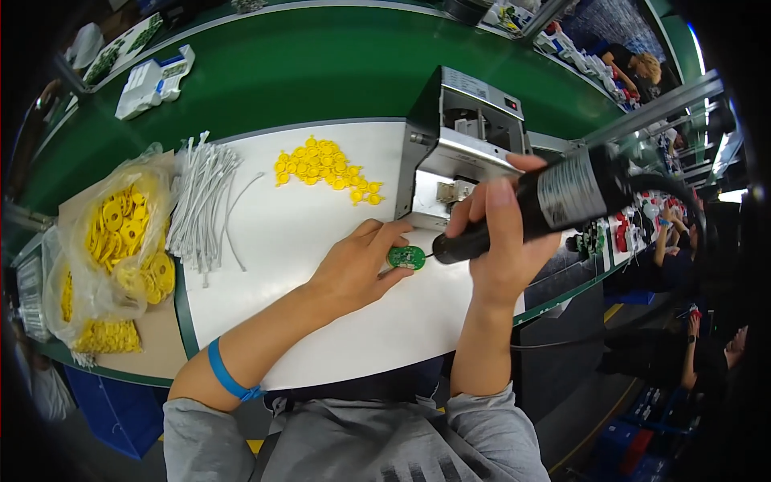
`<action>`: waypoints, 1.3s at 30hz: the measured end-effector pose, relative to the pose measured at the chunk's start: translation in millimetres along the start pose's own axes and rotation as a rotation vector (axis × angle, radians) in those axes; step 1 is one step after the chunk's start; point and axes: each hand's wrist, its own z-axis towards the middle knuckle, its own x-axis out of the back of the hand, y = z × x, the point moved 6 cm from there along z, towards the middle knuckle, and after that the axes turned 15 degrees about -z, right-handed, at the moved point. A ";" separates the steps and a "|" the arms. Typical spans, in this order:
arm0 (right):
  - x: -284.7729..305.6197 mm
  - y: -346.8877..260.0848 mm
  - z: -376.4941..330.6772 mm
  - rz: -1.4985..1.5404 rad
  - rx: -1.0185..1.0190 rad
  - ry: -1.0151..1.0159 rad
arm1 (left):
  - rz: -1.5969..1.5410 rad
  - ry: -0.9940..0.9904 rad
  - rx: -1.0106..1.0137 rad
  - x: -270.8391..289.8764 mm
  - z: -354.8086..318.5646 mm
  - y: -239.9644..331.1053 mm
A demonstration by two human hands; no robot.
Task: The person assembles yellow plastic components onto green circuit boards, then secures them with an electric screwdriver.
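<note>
A small round green circuit board (407, 257) is held at the white work surface by my left hand (355, 265), its fingers closed about the board's left edge. My right hand (506, 241) grips a black electric screwdriver (530, 210), which lies tilted with its thin bit pointing left. The bit's tip meets the board's right edge, or comes very near it; I cannot tell if a screw is there. Just beyond both hands stands a metal screw feeder machine (466, 145), partly hidden by my right hand.
Small yellow plastic parts (325, 165) lie loose beyond my left hand. White cables (205, 201) are bundled to the left, beside a clear bag of yellow discs (116, 229). A white box (155, 82) sits on the green belt (321, 72). A black cord trails from the screwdriver. Other people work at right.
</note>
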 end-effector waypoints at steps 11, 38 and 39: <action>-37.4 35.8 -29.7 0.039 -0.008 -0.057 | 0.042 0.019 0.030 11.0 -6.9 -4.5; -19.9 -52.6 -61.4 -0.950 -0.121 -0.447 | 0.236 -0.114 0.157 80.7 -68.5 82.8; -15.2 -48.4 -68.0 -1.244 -0.215 -0.602 | 0.196 -0.135 0.222 90.1 -73.3 85.6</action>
